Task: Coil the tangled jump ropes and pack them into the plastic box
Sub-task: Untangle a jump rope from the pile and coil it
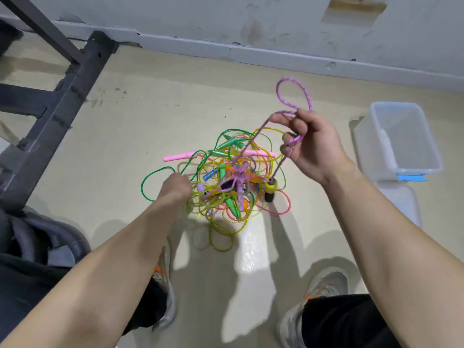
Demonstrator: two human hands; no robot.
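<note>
- The tangled pile of thin plastic jump ropes (226, 182), in green, yellow, red and orange cord with pink, green, blue and orange handles, lies on the glossy beige floor (125, 136) just ahead of the person's feet.
- A purple braided jump rope (293, 94) rises out of the pile. It makes a loop above the right hand, and one strand runs down to a yellow-and-black handle (271, 188) at the pile's right edge.
- The right hand (311, 144) is raised over the right of the pile, palm turned inward, with its fingers curled and pinching the purple rope.
- The left hand (175, 187) reaches low to the pile's left edge, back of the hand up. It is blurred, so I cannot tell whether it grips a cord.
- The hands are well apart.
- The clear rectangular plastic box (416, 170) stands open to the right of the pile, with a blue piece at its near rim. Any writing is too small to read.
- A dark metal frame (62, 96) stands at left, and grey cloth (37, 237) lies below it.
</note>
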